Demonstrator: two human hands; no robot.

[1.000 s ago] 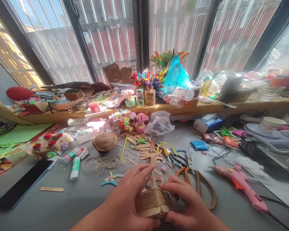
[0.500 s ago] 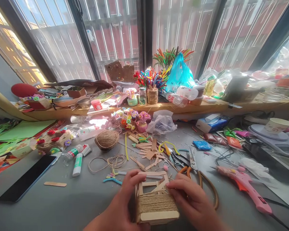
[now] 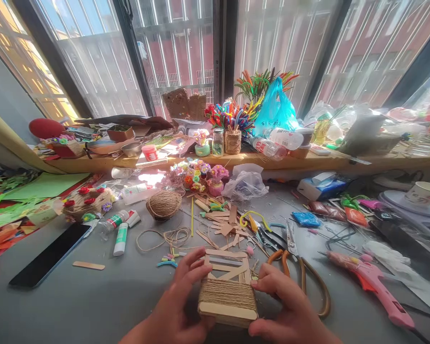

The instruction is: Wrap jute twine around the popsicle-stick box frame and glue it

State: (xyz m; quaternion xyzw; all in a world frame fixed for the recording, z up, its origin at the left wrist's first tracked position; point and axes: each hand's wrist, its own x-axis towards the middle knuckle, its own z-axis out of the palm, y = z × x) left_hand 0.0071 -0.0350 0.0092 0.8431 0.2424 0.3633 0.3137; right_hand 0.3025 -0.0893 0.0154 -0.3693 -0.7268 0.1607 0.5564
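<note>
A small frame of wooden craft sticks, its lower part wound with brown twine, is held near the front of the table. My left hand grips it along the left side, fingers at the upper left edge. On the right side, my right hand has its fingertips against the twine's edge and its thumb by the lower corner. A diagonal stick shows in the open upper part. Beyond it lie loose craft sticks and a ball of twine with a loose strand trailing off.
Scissors and pliers with brown handles lie right of my hands, then a pink glue gun. A glue stick, a phone and a single stick are at left. Flowers, bottles and bags crowd the window ledge.
The stick frame has tilted and shifted slightly left, showing more of its open upper part. My right hand's fingers have moved from the inner sticks to its right edge. The view has turned slightly left.
</note>
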